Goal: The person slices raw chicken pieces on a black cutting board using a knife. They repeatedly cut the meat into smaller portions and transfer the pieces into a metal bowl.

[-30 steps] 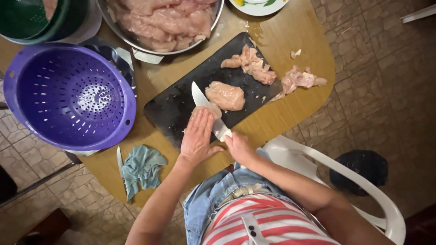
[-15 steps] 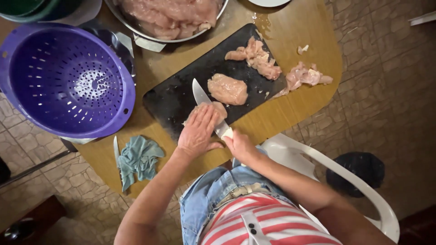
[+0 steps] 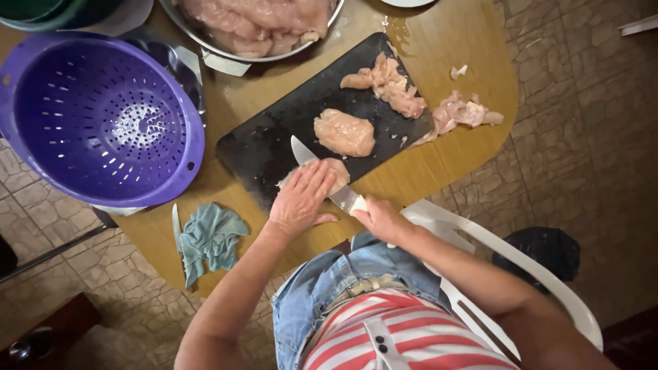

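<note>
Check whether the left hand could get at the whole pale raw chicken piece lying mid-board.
Probably yes: the left hand presses meat just beside the chicken piece, with only bare black cutting board and the knife's blade between.

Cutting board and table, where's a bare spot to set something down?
Free: the black cutting board's left end, between the purple colander and knife; bare table right of the board, below the loose scraps. Crowded: board centre and top, with chicken pieces, left hand and right hand.
</note>
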